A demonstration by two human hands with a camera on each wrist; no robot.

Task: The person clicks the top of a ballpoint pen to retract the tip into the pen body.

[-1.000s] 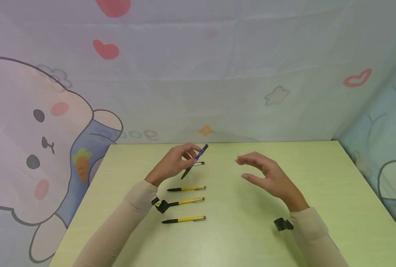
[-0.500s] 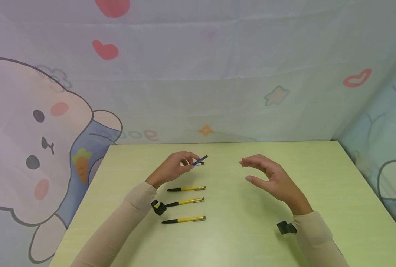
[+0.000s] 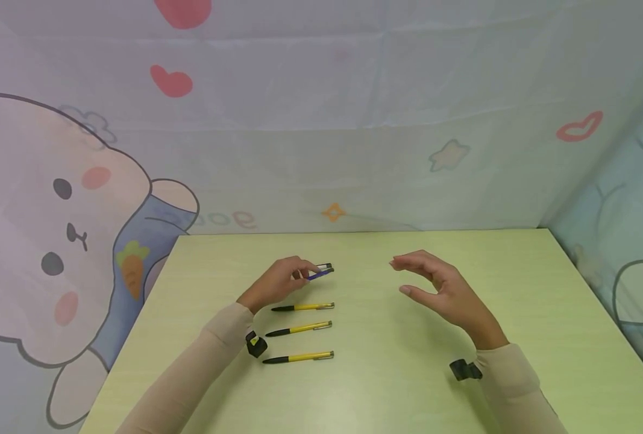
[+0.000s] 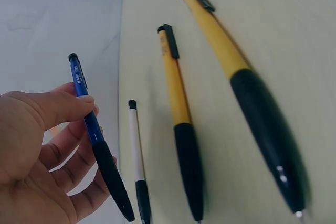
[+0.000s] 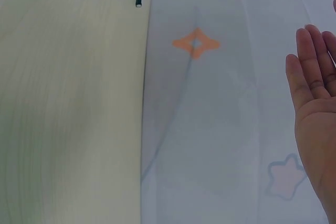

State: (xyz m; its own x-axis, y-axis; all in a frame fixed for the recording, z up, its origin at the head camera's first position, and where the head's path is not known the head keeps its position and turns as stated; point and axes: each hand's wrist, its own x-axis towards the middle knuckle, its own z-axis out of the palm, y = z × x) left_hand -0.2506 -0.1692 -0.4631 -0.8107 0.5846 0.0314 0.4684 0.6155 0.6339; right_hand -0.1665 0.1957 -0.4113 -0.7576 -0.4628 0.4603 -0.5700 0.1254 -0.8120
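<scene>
My left hand (image 3: 275, 282) pinches a blue pen (image 4: 92, 124) with a black grip between thumb and fingers. In the head view the blue pen (image 3: 321, 274) sits low at the back of the row, close in front of a white pen (image 3: 325, 266) that the fingers partly cover. Nearer to me lie three yellow pens with black grips: a back one (image 3: 302, 307), a middle one (image 3: 299, 328) and a front one (image 3: 298, 357). My right hand (image 3: 443, 295) hovers to the right of the pens, fingers extended and thumb apart, holding nothing.
The pale yellow-green table (image 3: 386, 386) ends at a printed cloth backdrop (image 3: 354, 169). Small black wrist devices, a left one (image 3: 256, 344) and a right one (image 3: 465, 369), sit at the sleeve cuffs.
My left hand has lowered toward me with the blue pen, which has tipped from steeply slanted to nearly flat. My right hand has drifted slightly right and then stayed still.
</scene>
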